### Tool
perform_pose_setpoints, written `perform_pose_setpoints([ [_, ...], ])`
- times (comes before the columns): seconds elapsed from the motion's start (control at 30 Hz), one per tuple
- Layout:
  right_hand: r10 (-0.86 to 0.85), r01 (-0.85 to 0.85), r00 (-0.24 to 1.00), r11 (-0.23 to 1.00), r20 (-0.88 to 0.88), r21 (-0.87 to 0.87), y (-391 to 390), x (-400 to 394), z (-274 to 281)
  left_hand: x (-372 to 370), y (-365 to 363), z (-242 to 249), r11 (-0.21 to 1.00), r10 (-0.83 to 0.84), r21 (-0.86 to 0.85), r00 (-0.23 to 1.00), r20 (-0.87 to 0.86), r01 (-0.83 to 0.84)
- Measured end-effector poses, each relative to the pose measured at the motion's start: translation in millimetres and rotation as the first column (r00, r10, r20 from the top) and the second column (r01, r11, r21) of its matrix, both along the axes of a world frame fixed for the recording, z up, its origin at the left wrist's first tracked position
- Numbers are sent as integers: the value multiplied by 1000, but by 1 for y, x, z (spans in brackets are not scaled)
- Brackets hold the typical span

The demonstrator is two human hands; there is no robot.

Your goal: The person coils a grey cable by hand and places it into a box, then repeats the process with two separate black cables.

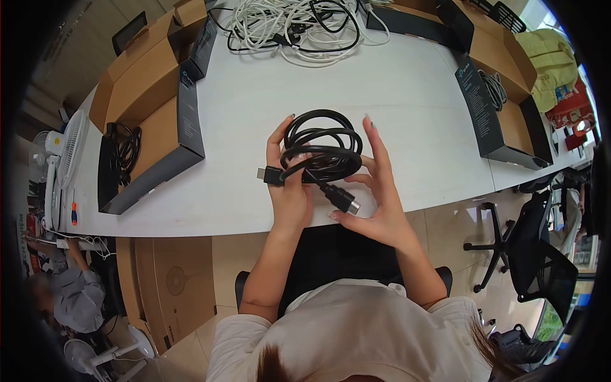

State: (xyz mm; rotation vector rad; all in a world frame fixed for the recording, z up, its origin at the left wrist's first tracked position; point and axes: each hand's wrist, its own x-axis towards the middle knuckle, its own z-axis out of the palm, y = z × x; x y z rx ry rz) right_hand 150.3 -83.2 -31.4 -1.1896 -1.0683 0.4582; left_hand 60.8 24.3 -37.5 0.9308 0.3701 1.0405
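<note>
A black HDMI cable (344, 159), wound into a loose coil, is held above the near part of the table. My left hand (287, 197) is closed around the coil's left side, some fingers behind or inside its loops. One plug (270, 175) sticks out to the left of that hand. The other plug (340, 198) hangs below the coil, its metal end pointing down and right. To the right of the coil, my right hand (382, 200) has its fingers spread, with the thumb near the lower plug. Whether its fingertips touch the loops is hard to tell.
White and black cables (293, 32) lie tangled at the table's far side. An open cardboard box (184, 121) at left holds a black cable; another box (503, 127) at right holds a grey cable. A screwdriver (74, 214) and fan (73, 149) are far left. Another person (79, 299) sits lower left.
</note>
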Motion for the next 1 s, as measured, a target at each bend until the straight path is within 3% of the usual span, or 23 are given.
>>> perform_pose_setpoints([
  [0.13,-55,41,996,980,65,196,10,-11,-25,1,0,-7,992,-94,87,994,53,90],
  [0.23,-69,85,994,978,-87,191,10,-17,-22,1,1,-4,991,-108,86,991,73,101],
  [0.27,-83,107,987,978,-134,181,10,-19,-20,2,-2,1,997,-72,1,997,18,72],
  [0.37,-120,176,955,965,-270,194,11,-26,-15,0,1,-5,976,-214,68,972,92,208],
  [0.4,-119,185,952,958,-282,220,10,-27,-18,3,-1,0,984,-167,73,986,26,165],
  [0.53,65,130,837,941,-544,313,11,-34,-3,1,5,-10,940,-314,192,935,165,282],
  [0.63,52,54,864,980,-501,193,10,-26,-3,1,-1,-12,927,-309,264,941,135,267],
  [0.67,-5,90,839,988,-544,128,10,-27,4,1,-5,-8,943,-278,218,956,90,253],
  [0.77,123,-58,885,986,-449,155,12,-16,-1,3,0,-11,913,-313,326,933,180,243],
  [0.9,158,-128,937,985,-310,115,10,-7,-4,3,1,-13,930,-295,281,936,194,236],
  [0.93,151,-114,967,977,-205,181,13,-4,-6,3,1,-12,927,-298,289,939,175,240],
  [1.0,147,-68,905,976,-400,206,15,-10,-1,6,1,-14,912,-322,317,933,161,260],
])
